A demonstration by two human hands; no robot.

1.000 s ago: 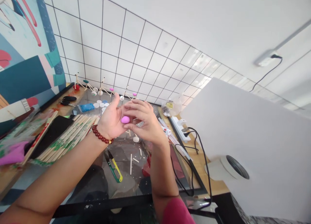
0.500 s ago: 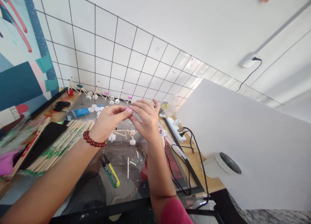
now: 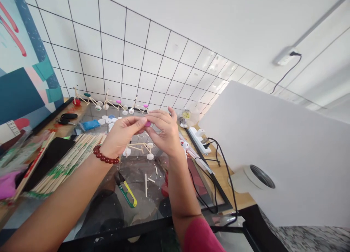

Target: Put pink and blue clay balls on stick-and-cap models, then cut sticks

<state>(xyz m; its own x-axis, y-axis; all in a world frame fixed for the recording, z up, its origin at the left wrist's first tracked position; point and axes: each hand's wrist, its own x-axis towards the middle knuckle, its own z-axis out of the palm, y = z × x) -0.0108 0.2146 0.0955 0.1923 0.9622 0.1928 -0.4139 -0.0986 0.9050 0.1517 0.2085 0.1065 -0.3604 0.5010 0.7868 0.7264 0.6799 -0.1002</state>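
Note:
A small purple lump of modelling clay (image 3: 148,124) is pinched between the fingertips of my two hands above the glass tabletop. My left hand (image 3: 121,133), with a red bead bracelet at its wrist, is closed on the lump from the left. On the other side my right hand (image 3: 164,131) presses it between thumb and fingers, its little finger raised. Just below stands a small wooden-stick bicycle model (image 3: 138,147) with white disc wheels, partly hidden by the hands. Green-and-yellow thread snips (image 3: 127,190) lie nearer to me, beside a loose thin stick (image 3: 146,185).
Finished stick models (image 3: 117,101) line the back edge before a black wire grid. White discs (image 3: 105,120), a blue packet (image 3: 90,125), keys (image 3: 68,117) and wrapped chopsticks (image 3: 67,161) occupy the left. A power strip (image 3: 199,140) with cables runs along the right.
The purple lump has turned a little and sits lower between my fingers. My fingers have shifted slightly around it; the whole view has moved a little.

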